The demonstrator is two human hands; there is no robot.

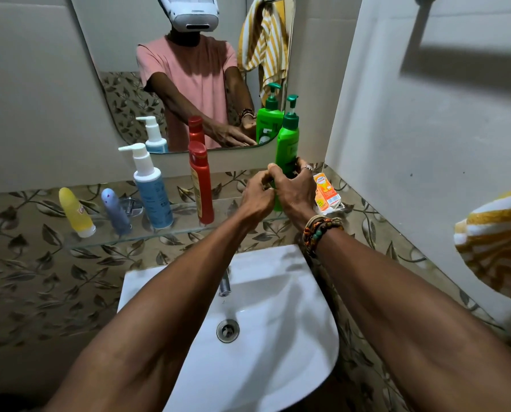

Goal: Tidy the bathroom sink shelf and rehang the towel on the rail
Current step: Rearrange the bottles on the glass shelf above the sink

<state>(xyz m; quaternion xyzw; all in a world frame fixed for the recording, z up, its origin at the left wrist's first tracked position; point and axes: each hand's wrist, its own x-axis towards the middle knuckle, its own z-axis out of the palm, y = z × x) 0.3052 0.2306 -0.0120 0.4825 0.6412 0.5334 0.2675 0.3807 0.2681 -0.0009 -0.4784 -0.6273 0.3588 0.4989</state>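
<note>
So the glass shelf [188, 230] is a thin clear slab fixed above the white sink [278, 337], and the green pump bottle [288, 144] stands upright near its right end, glossy plastic with a darker green pump head. Right hand [297, 193] is wrapped round the lower part of that bottle, fingers curled on it, beaded bracelets on the wrist; left hand [257, 197] is bunched up against the bottle's left side, can't tell if it's really gripping. Just right of the bottle there's a small orange carton [325, 191], tilted. Going left: tall red bottle [201, 185], white and blue pump bottle [151, 188], a grey-blue tube [116, 211], a yellow tube [76, 211]. Striped yellow and white towel [497, 242] sits bunched at the far right edge, fluffy looking
</note>
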